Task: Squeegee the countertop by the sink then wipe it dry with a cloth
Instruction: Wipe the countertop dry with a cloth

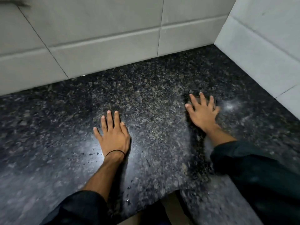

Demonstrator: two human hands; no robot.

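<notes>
Nearest to us, at six o'clock, the front edge of the desk point(146, 98) cuts across the bottom of the view, with our two dark sleeves point(259, 172) coming in over it. A few small droplets or specks sit on the stone just beside the left wrist, where a lamp glare lights the surface.

A little further in, at about seven o'clock from the middle of the view, our left hand point(112, 135) lies flat on the stone, fingers spread and grasping nothing; a thin black band circles its wrist. At about three o'clock our right hand point(201, 111) is also spread flat and empty, though it is blurred, so we cannot tell whether it presses down or only skims the top.

Neither a squeegee nor a cloth shows anywhere, and the sink is out of view too, so we cannot say where they are. The desk itself, the thing to be cleaned, fills the middle of the view.

Furthest off, from ten to two o'clock, the pale tiled wall point(100, 43) meets the stone and turns a corner at one o'clock.

We judge the surface mostly free of standing water, so either the work is nearly over and the hands are checking for damp, or it has not begun; the view does not settle which.
</notes>
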